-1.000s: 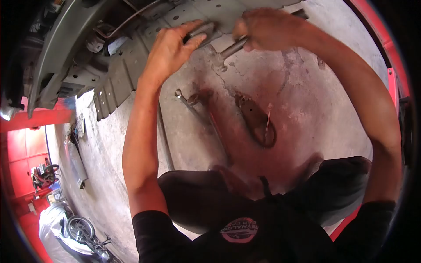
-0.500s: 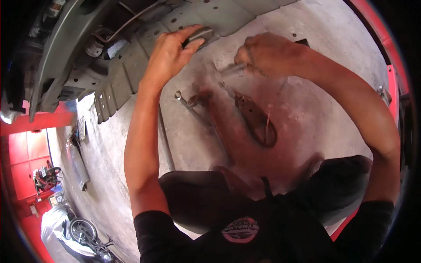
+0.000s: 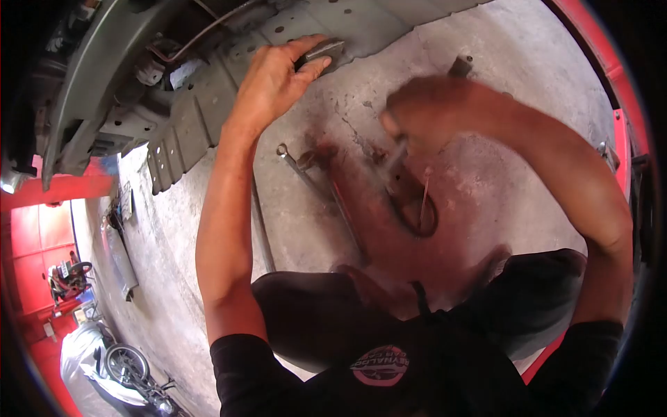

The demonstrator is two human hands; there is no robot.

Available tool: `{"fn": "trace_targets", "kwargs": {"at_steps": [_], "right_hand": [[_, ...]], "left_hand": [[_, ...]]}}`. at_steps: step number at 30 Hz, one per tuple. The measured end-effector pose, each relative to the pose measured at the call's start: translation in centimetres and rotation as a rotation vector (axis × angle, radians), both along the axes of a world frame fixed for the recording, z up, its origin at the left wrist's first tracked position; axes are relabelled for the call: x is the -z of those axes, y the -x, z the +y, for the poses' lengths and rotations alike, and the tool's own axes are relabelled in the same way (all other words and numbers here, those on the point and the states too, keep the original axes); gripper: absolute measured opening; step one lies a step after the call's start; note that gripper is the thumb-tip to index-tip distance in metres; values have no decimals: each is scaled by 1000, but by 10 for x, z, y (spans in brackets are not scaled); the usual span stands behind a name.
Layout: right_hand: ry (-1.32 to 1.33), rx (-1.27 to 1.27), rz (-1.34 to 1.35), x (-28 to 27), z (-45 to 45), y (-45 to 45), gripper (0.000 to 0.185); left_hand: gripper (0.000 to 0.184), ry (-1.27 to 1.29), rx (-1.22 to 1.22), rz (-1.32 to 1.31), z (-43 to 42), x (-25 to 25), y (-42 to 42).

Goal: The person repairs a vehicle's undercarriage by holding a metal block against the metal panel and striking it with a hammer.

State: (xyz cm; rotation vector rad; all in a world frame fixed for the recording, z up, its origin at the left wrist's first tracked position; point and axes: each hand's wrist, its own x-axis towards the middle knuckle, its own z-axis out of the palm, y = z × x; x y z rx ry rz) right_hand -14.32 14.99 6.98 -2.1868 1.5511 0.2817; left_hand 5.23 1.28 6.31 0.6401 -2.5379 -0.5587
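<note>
My left hand is closed round a dark metal block, which it presses at the lower edge of a grey sheet-metal panel. To its right, my right hand is smeared by motion but wrapped round a hammer. The dark butt of the hammer's handle sticks out above the fist, and its blurred other end points down toward the floor. The hammer is apart from the panel. Below the hands, a ring-ended wrench and a dark tool with a looped end lie on the concrete.
Overhead and left is the vehicle underside, with a curved grey beam and a thin pipe. A long rod lies by my left arm. A red post stands at right. A partly covered motorcycle is at lower left.
My right hand and the hammer have swung down and away from the panel, the hammer's front end dropping lower. My left hand keeps the block at nearly the same place on the panel edge.
</note>
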Motion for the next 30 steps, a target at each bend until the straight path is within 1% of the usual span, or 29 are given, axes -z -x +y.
{"fn": "trace_targets", "kwargs": {"at_steps": [1, 4, 5, 8, 9, 11, 12, 15, 18, 20, 21, 22, 24, 25, 26, 27, 29, 30], "right_hand": [[-51, 58, -5, -10, -4, 2, 20], [295, 58, -310, -25, 0, 18, 23], [349, 35, -246, 1, -1, 13, 20], [45, -90, -53, -19, 11, 5, 26], [122, -35, -124, -15, 2, 10, 26], [259, 76, -269, 0, -22, 25, 26], [259, 39, -233, 3, -20, 26, 27], [254, -69, -121, 7, -3, 29, 28], [-134, -57, 88, -38, 18, 11, 30], [312, 24, -13, -22, -2, 34, 27], [539, 62, -61, -22, -9, 37, 25], [399, 88, -133, -28, -7, 41, 25], [377, -27, -129, -6, 5, 35, 22], [357, -79, -125, -12, 17, 21, 20], [7, -17, 61, -27, 18, 11, 17], [-6, 32, 90, -34, 15, 10, 17], [-47, 117, 139, -37, 9, 9, 17], [34, 112, 35, -40, 7, 18, 19]], "left_hand": [[39, -18, 14, 8, 0, 1, 0], [39, -43, 20, 11, -1, -5, 1], [39, -51, 2, -12, 0, -6, 1], [39, -70, -47, -91, 7, -14, 3], [38, -76, -64, -126, 9, -16, 3], [40, -76, -6, -38, 7, -5, 1], [41, -68, 23, 10, 5, -5, 2], [39, -80, -22, 0, 5, -5, 2], [41, -71, -70, -83, 8, -9, 3], [40, -13, -31, -15, 3, 1, 3], [40, 19, -13, 22, 3, 1, 4], [39, 7, -17, 12, 4, -1, 4], [38, -22, -23, -4, 10, -3, 8], [38, -48, -25, -8, 11, 0, 8], [39, -60, -29, -7, 8, 1, 7], [39, -70, -32, -9, 7, -3, 8], [38, -62, -71, -94, 11, -8, 7], [38, -63, -87, -139, 14, -10, 7]]}}
